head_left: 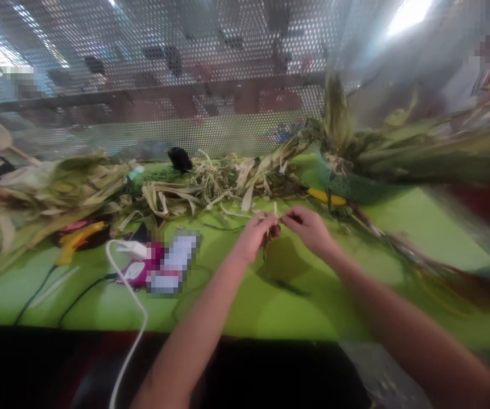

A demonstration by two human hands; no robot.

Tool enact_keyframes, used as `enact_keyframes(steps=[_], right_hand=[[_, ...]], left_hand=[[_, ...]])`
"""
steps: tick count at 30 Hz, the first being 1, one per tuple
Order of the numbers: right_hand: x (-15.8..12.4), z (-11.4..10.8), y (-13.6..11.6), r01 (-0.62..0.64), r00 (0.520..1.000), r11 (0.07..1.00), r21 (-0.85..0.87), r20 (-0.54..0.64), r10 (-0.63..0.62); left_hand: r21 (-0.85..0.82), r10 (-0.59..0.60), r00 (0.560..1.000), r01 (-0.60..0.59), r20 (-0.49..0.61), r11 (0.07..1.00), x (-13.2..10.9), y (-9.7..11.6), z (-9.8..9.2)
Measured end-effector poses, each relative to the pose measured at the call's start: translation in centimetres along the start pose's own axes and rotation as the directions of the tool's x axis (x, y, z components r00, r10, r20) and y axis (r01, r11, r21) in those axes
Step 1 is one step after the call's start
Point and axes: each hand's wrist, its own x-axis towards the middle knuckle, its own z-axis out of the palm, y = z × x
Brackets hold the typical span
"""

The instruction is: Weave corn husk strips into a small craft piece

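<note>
Both my hands meet above the green table (245, 307), a little past its middle. My left hand (256, 234) and my right hand (308, 226) each pinch a small bundle of dried husk strips (272, 227) between their fingertips. The bundle hangs down between the two hands and throws a shadow on the table under them. Fingers of both hands are closed on it.
Piles of dried corn husks (211, 182) and leaves lie along the table's back. A white cable (129, 295), a pink object (142, 267), a yellow tool (77, 238) and a yellow-handled item (326, 197) lie around. A perforated metal screen (185, 68) stands behind. Another person (484, 74) is at far right.
</note>
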Motion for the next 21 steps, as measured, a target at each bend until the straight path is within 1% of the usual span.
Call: enact_keyframes(steps=[4,7,10,12,14,16,18,21], right_hand=[[0.1,0.1,0.3,0.061,0.995,0.987,-0.146,-0.064,-0.071],[0.2,-0.1,0.5,0.034,0.995,0.986,-0.164,-0.088,-0.049],[0.4,-0.4,0.5,-0.016,0.996,0.990,-0.141,-0.092,0.003],[0.4,-0.7,0.2,-0.052,0.997,0.996,-0.078,-0.054,0.048],[0.5,-1.0,-0.2,-0.095,0.995,0.995,0.043,0.024,0.094],[0.5,-1.0,-0.7,-0.146,0.987,0.975,0.170,0.091,0.132],[0.4,-1.0,-1.0,-0.185,0.981,0.949,0.254,0.107,0.162],[0.4,-0.9,-1.2,-0.206,0.978,0.930,0.303,0.080,0.191]], left_hand=[[-0.052,-0.034,0.996,0.030,-0.079,0.998,0.0,0.0,0.2],[-0.081,-0.040,0.993,0.031,-0.109,0.996,-0.1,0.2,0.1],[-0.026,-0.010,0.996,0.008,-0.092,1.000,-0.1,0.4,-0.3],[0.037,0.005,0.998,-0.002,-0.061,0.999,0.0,0.3,-0.6],[0.105,-0.003,1.000,0.005,-0.023,0.994,0.0,0.2,-0.7],[0.150,-0.032,0.999,0.030,0.011,0.988,-0.1,0.0,-0.6],[0.158,-0.066,0.997,0.061,0.026,0.986,-0.2,-0.1,-0.3],[0.169,-0.075,0.996,0.065,0.051,0.984,-0.5,0.1,0.1]])
